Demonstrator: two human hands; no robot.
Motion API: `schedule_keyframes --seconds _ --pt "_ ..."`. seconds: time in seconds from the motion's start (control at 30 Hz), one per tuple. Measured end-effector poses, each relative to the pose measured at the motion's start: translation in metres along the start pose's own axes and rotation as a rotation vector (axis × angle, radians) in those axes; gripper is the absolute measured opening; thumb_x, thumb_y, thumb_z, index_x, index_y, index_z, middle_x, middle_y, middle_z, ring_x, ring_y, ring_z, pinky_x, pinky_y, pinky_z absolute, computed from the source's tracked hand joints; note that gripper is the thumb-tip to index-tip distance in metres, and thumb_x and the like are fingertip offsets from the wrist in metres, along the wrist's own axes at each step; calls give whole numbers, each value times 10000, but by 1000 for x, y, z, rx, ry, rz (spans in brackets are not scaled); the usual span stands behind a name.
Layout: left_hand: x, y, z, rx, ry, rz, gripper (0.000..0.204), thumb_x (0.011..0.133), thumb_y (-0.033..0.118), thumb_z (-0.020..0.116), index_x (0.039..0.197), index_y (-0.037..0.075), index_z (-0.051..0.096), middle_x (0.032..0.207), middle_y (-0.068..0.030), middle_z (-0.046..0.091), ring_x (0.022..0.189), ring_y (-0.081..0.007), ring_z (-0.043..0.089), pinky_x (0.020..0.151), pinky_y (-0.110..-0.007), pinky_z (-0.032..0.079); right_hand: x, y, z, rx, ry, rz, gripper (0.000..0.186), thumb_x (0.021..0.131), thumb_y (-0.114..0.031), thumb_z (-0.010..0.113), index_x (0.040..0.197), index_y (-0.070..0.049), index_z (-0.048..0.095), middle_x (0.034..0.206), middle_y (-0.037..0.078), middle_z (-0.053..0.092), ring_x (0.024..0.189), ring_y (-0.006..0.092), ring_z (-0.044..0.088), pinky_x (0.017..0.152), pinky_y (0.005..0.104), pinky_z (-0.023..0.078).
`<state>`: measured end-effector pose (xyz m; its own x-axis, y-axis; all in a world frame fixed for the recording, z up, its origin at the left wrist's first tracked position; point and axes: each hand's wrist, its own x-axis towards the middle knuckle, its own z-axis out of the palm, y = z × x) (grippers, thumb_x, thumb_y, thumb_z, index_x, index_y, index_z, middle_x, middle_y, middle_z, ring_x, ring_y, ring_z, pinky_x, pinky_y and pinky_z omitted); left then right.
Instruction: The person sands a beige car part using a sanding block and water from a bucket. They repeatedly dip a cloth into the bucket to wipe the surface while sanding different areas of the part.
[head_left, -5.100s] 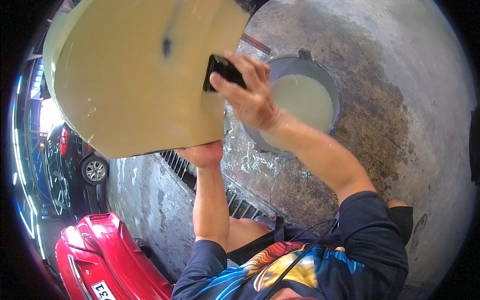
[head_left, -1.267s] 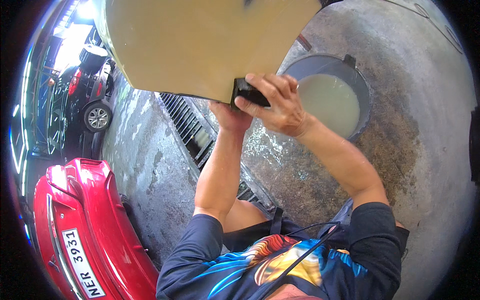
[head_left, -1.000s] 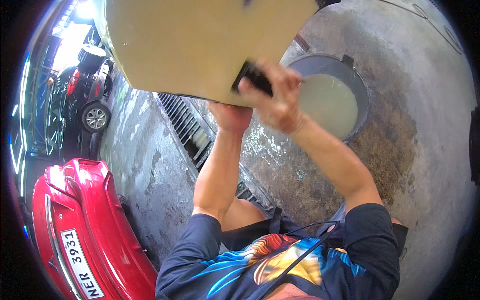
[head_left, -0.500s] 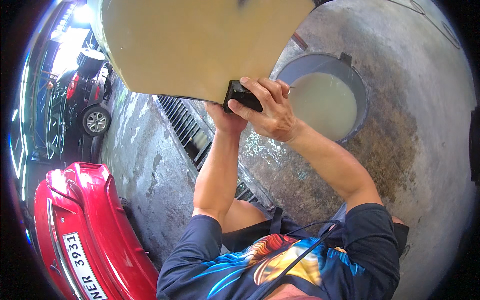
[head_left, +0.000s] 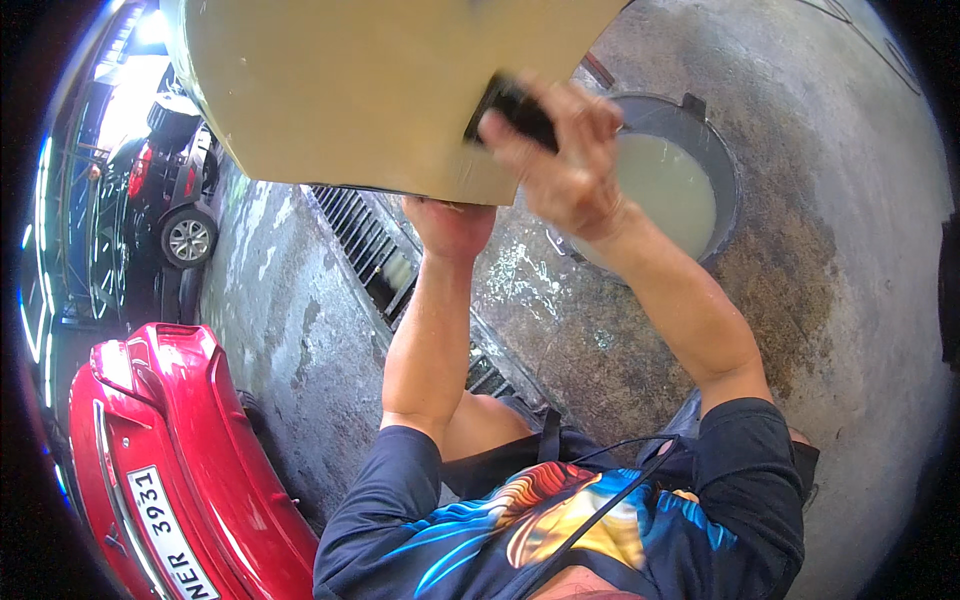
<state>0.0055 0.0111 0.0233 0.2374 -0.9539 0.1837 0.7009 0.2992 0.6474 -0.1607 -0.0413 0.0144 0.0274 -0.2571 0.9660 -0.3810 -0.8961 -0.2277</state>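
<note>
Head view showed a large tan panel (head_left: pixel 380 90) raised at the top of the frame, its lower edge propped on the left hand (head_left: pixel 452 222), whose fingers were hidden, so its grip could not be told. The right hand (head_left: pixel 560 160) was closed around a black brush (head_left: pixel 512 108) pressed against the panel. A bucket (head_left: pixel 722 170) of cloudy water stood on the wet concrete just beyond.

Compared with half a second earlier, the right hand (head_left: pixel 560 160) and its black sponge (head_left: pixel 510 105) lie higher on the tan panel (head_left: pixel 370 90), slightly blurred. Since five seconds ago, the panel has risen toward the upper frame edge, exposing more of the bucket (head_left: pixel 700 130) and the drain grate (head_left: pixel 370 250).
</note>
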Motion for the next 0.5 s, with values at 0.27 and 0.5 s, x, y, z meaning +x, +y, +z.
schedule_keyframes --seconds 0.27,0.5 --pt "1 -8 8 160 -125 185 425 1111 393 436 1266 58 647 1208 -81 719 1025 -228 723 883 -375 607 6 -14 -17 110 -115 -117 453 883 -153 684 1309 -287 759 1467 115 600 1279 285 582 1009 434 412" --pt "-8 0 -21 207 515 84 407 1097 432 429 1161 85 633 1053 -105 690 937 -265 676 864 -451 579 58 73 -89 361 -77 -90 432 949 -127 740 1380 -124 713 1433 209 619 1269 363 613 1063 479 466"
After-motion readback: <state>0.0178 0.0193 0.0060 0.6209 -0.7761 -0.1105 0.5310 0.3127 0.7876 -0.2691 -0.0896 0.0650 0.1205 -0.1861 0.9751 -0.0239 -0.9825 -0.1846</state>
